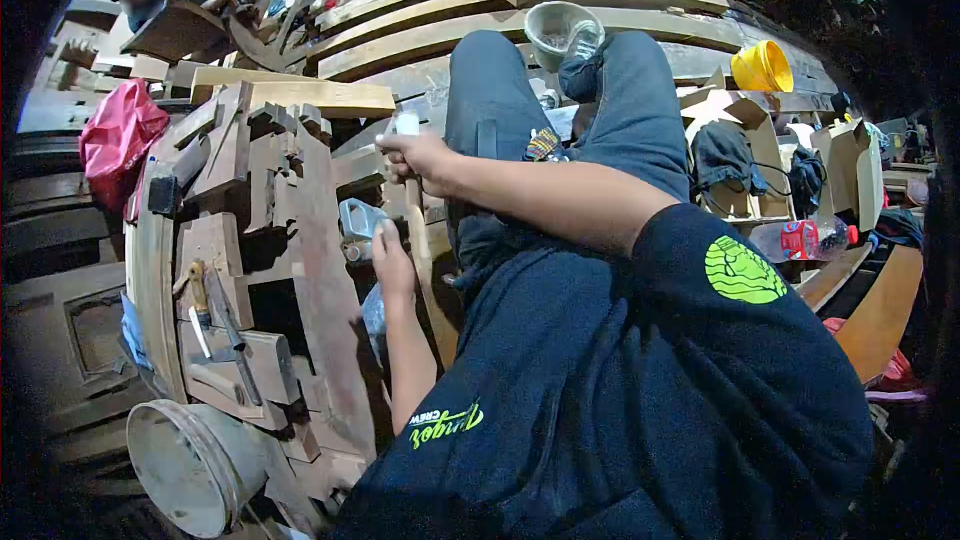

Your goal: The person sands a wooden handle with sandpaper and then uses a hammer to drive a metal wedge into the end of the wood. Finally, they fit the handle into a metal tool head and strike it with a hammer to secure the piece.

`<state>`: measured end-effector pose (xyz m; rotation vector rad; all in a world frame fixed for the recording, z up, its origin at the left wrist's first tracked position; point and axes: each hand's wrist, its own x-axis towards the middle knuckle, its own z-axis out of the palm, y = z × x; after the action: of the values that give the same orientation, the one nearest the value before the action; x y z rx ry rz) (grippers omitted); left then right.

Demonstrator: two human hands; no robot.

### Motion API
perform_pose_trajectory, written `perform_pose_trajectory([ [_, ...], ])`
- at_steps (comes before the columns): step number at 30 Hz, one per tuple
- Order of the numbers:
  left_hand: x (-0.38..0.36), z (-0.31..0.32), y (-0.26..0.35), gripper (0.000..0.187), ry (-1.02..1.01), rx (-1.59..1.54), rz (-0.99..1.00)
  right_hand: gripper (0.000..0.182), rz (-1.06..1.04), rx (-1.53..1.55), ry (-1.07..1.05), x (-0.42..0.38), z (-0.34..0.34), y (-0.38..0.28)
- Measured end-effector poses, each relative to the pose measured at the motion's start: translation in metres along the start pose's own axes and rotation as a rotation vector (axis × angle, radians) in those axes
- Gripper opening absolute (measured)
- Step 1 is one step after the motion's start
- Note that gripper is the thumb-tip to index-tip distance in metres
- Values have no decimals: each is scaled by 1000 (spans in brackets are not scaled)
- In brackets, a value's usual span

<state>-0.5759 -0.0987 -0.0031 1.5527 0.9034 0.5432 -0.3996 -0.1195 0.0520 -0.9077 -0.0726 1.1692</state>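
A long, narrow wooden strip (pixel 428 285) stands beside my left thigh, running down toward my lap. My right hand (pixel 420 160) reaches across my body with its fingers wrapped round the upper part of it, and a bright white end (pixel 407 124) sticks out above the fist. Lower down, my left hand (pixel 394 265) is closed at the strip's left edge, thumb up, its other fingers mostly hidden. A pale blue plastic jug (pixel 360 218) lies just beyond the left hand.
On the wooden bench (pixel 335 310) to the left lie a wooden-handled tool (pixel 200 295) and several offcuts. Nearby are a white bucket (pixel 180 470), a pink bag (pixel 120 140), a yellow bucket (pixel 763 67), a red-labelled bottle (pixel 800 239) and cardboard boxes (pixel 760 125). Another person (pixel 150 0) sits at the far left.
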Motion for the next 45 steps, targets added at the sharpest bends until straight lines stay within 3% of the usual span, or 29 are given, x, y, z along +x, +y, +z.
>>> perform_pose_trajectory([
  [1, 5, -2, -4, 50, 60, -162, -112, 19, -94, 23, -30, 9, 1, -10],
  [3, 32, -20, -66, 54, -187, 176, 192, 21, -121, 237, -35, -20, 25, -58],
  [4, 24, 6, -7, 57, -155, -220, -176, 22, -176, 287, -70, -18, 25, -74],
  [6, 51, 33, -30, 44, -195, -273, 16, 26, -289, 365, -121, -2, 18, -109],
  [8, 53, 65, -2, 61, -307, 302, 240, 28, -353, 470, -187, -2, 10, -141],
  [9, 49, 85, 10, 62, -408, 189, 216, 27, -363, 545, -237, -9, 4, -159],
  [11, 43, 107, -2, 61, -323, 345, 333, 30, -440, 580, -256, -14, -14, -191],
  [13, 31, 96, -7, 59, -396, 287, 424, 32, -480, 514, -280, 23, -69, -216],
  [15, 18, 90, 0, 59, -446, 306, 388, 39, -560, 647, -55, -2, -69, -242],
  [17, 2, 86, 16, 60, -477, 19, 189, 38, -564, 740, -124, -6, -93, -258],
  [18, -2, 78, 20, 61, -533, 131, 168, 39, -583, 711, -99, -18, -93, -262],
  [25, -43, 44, 13, 61, -633, 280, 134, 37, -550, 811, -119, -17, -155, -269],
  [27, -48, 42, 15, 62, -622, 301, 96, 39, -498, 788, -216, -9, -180, -267],
  [29, -44, 45, 19, 63, -597, 318, 71, 38, -577, 687, 60, -4, -197, -260],
  [30, -38, 49, 23, 64, -585, 328, 63, 37, -490, 775, -86, 4, -213, -256],
  [33, -8, 70, 39, 66, -541, 364, 59, 32, -372, 812, -73, 13, -225, -235],
  [35, 15, 92, 52, 67, -502, 395, 74, 32, -188, 981, -204, 17, -251, -208],
  [39, 56, 146, 75, 70, -402, 477, 130, 37, -224, 864, -37, 16, -263, -176],
  [45, 102, 185, 101, 69, -394, 363, 263, 36, -239, 869, -48, 11, -277, -187],
])
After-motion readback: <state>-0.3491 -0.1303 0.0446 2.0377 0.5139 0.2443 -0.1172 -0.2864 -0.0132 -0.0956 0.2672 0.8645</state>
